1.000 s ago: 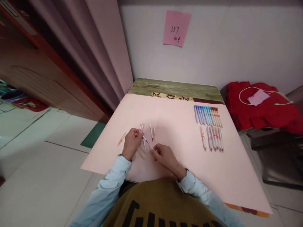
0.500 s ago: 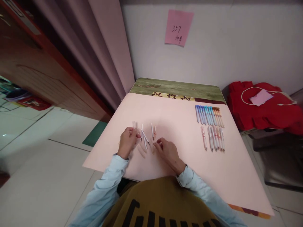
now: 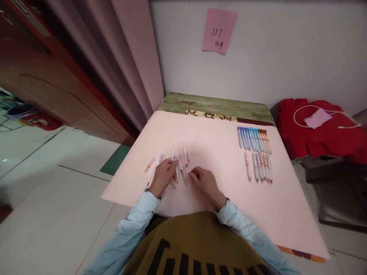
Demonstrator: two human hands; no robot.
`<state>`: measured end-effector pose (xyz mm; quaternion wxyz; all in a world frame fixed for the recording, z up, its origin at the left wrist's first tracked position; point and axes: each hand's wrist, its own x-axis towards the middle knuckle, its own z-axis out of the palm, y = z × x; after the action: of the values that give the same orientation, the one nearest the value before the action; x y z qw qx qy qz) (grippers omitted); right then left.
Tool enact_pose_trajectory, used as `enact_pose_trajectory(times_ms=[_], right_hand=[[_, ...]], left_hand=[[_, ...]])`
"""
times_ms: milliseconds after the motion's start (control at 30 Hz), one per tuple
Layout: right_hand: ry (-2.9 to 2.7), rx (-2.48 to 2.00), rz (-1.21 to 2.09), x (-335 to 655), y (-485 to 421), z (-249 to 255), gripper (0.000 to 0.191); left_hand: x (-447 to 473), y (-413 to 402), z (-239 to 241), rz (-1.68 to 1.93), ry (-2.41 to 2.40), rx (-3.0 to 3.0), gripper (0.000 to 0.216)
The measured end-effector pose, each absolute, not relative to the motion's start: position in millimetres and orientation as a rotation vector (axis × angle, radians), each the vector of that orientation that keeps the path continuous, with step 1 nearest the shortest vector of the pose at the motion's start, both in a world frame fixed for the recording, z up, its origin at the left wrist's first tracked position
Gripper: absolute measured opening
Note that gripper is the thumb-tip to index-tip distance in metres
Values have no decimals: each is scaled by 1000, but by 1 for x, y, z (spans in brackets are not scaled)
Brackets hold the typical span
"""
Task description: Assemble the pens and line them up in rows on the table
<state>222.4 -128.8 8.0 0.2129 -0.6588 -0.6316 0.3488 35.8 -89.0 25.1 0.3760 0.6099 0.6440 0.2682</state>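
Note:
My left hand (image 3: 163,176) is over the loose pen parts at the table's left, its thumb and fingertips pinched together. A small pale see-through piece seems to show at those fingertips, too blurred to name. Beside them a white pen refill (image 3: 179,165) with a dark tip slants downward. My right hand (image 3: 205,184) is closed, thumb against forefinger, next to a clear pen barrel (image 3: 185,176); whether it grips anything is unclear. Another refill (image 3: 185,156) and a pinkish pen part (image 3: 188,159) lie just above. Left of my left hand are a refill (image 3: 150,173) and an orange-pink piece (image 3: 149,165).
Pens with blue and brown tops (image 3: 252,139) form a row at the table's right. Several clear and pink pens (image 3: 260,168) lie below them. Pale paper (image 3: 218,214) covers most of the table. A red cloth-covered seat (image 3: 323,133) with a white cable stands beyond the right edge.
My left hand has moved right, closer to my right hand, uncovering parts at the left. The see-through piece that stood above its fingers has left them. My right hand stays almost in place.

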Motion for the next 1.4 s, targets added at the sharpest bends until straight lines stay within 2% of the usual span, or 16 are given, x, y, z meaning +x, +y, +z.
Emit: enact_pose_trajectory(times_ms=[133,300,467,667,867,1033,1167,1400], right_hand=[[-1774,-1771,941,223,-130,10,16],[-2089,-1611,758,203,-127,14,18],[-2343,-1684,665,186,-120,15,20],[-2378,-1689,640,179,-122,10,23],[-2050,-1668,724,204,-92,12,10],[-1402,-1870,674,249,-6,8,18],[-1279,-1918,683,257,41,-4,24],[-1198,-1850,786,270,16,-9,39]], left_hand=[[20,-85,27,741,1699,1599,32],[-1,-82,27,851,1769,1565,27],[-14,-85,23,888,1830,1616,25],[-17,-95,15,900,1820,1638,26],[-24,-100,20,967,1793,1578,28],[-27,-105,22,995,1763,1545,27],[-14,-107,26,1001,1704,1526,27],[-4,-104,30,981,1647,1518,28]])
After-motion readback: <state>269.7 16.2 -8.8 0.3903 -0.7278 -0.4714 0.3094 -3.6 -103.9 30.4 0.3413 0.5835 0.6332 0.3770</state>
